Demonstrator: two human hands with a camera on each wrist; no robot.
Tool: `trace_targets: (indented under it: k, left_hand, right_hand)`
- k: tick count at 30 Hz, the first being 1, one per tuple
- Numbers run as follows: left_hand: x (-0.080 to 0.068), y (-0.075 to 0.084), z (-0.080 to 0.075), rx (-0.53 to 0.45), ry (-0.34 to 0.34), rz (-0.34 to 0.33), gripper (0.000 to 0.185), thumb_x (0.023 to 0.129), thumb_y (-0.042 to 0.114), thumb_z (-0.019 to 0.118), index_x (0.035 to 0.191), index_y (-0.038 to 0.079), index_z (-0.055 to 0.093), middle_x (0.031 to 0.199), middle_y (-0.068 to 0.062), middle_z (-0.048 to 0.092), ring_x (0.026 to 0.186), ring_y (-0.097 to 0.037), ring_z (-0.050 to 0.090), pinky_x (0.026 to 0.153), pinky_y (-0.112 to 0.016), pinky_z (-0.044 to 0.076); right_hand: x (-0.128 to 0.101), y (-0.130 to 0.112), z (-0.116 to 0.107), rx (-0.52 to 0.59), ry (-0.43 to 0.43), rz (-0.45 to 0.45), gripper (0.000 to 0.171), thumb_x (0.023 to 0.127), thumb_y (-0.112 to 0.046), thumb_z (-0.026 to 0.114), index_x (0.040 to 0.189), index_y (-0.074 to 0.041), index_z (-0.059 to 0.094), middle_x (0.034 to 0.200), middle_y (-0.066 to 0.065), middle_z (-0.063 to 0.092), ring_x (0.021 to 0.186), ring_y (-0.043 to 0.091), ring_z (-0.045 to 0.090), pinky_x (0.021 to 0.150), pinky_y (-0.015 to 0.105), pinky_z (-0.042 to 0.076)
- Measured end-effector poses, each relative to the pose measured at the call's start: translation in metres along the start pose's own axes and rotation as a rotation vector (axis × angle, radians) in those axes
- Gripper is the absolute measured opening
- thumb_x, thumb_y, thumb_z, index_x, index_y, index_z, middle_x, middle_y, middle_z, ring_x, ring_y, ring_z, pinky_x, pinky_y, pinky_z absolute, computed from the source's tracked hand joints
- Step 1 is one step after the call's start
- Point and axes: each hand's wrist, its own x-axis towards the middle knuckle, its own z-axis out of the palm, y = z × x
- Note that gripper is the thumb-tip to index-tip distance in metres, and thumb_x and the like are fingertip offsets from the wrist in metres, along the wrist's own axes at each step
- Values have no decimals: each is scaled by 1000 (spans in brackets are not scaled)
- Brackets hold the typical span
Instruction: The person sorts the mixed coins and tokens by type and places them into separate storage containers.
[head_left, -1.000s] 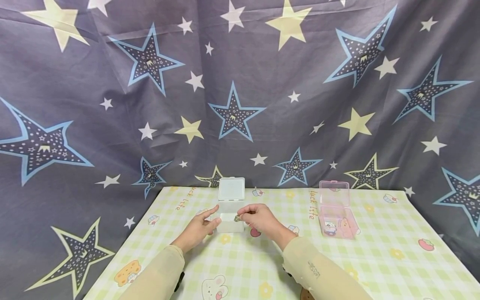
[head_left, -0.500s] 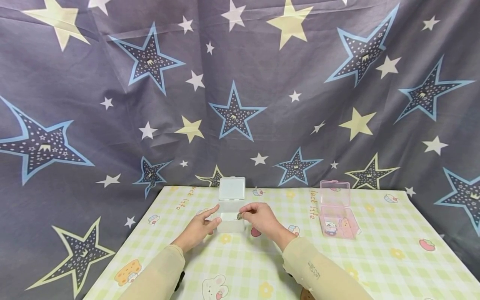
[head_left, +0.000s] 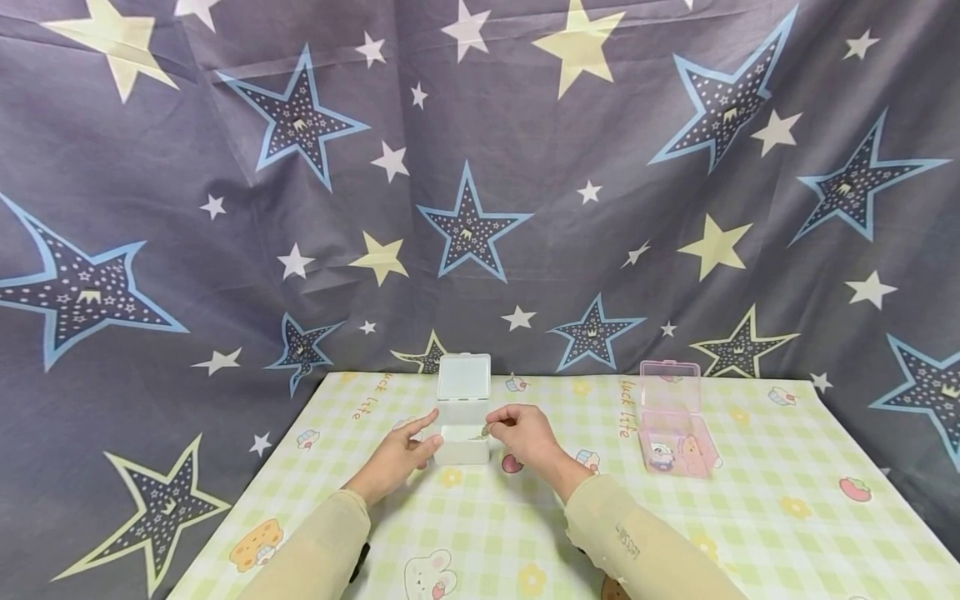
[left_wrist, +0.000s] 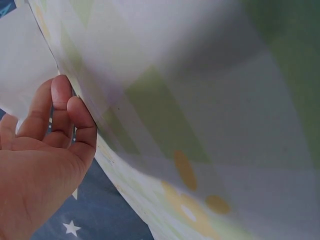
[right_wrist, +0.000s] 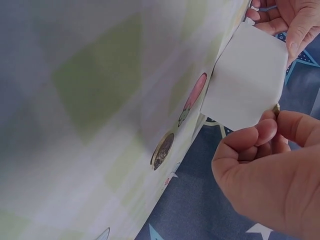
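Observation:
On the table stands a small white box (head_left: 461,452) with its lid (head_left: 463,377) raised. My left hand (head_left: 397,457) rests against the box's left side, thumb at the front corner and forefinger stretched along the side. My right hand (head_left: 525,437) is at the right rim, thumb and forefinger pinching a small gold-coloured trinket (right_wrist: 276,108), mostly covered by the fingertips. I cannot tell its exact kind. In the right wrist view, a dark round piece with a gold rim (right_wrist: 162,151) shows below that hand; the wrist hides that spot in the head view.
To the right stands a clear pink box (head_left: 678,454) with its lid up and small things (head_left: 662,457) inside. A green-checked cloth (head_left: 480,542) covers the table. A dark curtain with stars (head_left: 480,208) hangs behind the far edge.
My right hand has shifted slightly to the right with the pinched trinket, from over the opening to the box's right rim. The left hand and both boxes stay put.

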Motion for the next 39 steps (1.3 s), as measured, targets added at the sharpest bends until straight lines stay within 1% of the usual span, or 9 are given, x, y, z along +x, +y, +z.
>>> trace_targets:
  k: [4,10,21,23,25,28,31,36,39]
  left_hand:
    - [-1,1,0,0,-4,-2,59,108,34,66,164,28,47,131,-13,74,97,-21,73,78,-32,51]
    - [-1,1,-1,-8,-8,-8,59,108,33,66,164,29,46,141,-17,66,98,-22,72,77,-33,51]
    - [-1,2,-1,-10,-7,-7,60,107,36,67,164,28,46,151,-21,58,99,-23,73,78,-32,52]
    - [-1,2,-1,-13,-8,-1,61,107,37,67,164,27,46,151,-22,58,99,-23,73,78,-33,52]
    - [-2,4,-2,-15,-10,4,61,107,38,67,164,27,46,149,-22,60,99,-23,73,78,-33,52]
    - [-3,6,-2,-13,-13,13,61,108,38,66,164,27,46,140,-19,67,99,-23,74,78,-34,53]
    - [-4,7,-2,-9,-13,25,60,108,37,66,164,26,47,129,-15,75,97,-24,74,76,-36,54]
    - [-4,6,-3,-10,-6,28,61,107,38,67,163,24,48,121,-13,78,95,-23,74,70,-37,53]
    - [-3,5,-3,-11,-5,25,60,107,37,67,163,24,48,120,-14,79,95,-23,73,68,-37,53]
  right_hand:
    - [0,0,0,-10,-2,-3,23,101,-11,65,120,-3,77,105,8,72,45,10,56,55,40,62]
    - [0,0,0,-1,-8,0,22,102,-11,65,120,-4,77,104,8,71,46,11,56,56,41,63]
    - [-1,1,-2,-11,-25,-10,22,103,-12,66,121,-3,76,105,9,71,48,13,60,60,42,64]
    - [-2,2,-5,-26,-34,-20,22,103,-12,66,120,-3,76,105,8,71,51,14,63,62,42,64]
    - [-4,2,-10,-77,-32,-60,21,103,-13,67,118,-4,77,105,7,73,60,12,64,67,37,63]
    - [-6,4,-22,-181,-10,-131,17,101,-12,69,114,-5,79,99,4,76,73,10,64,72,30,57]
    - [-7,11,-41,-293,26,-196,15,99,-11,72,109,-6,81,95,1,78,80,9,63,77,28,54]
    - [-7,27,-82,-415,62,-212,16,98,-11,72,109,-4,81,97,3,80,85,10,66,84,32,57]
    - [-10,38,-106,-460,73,-181,19,98,-13,71,112,-4,80,99,4,80,86,10,66,85,33,57]
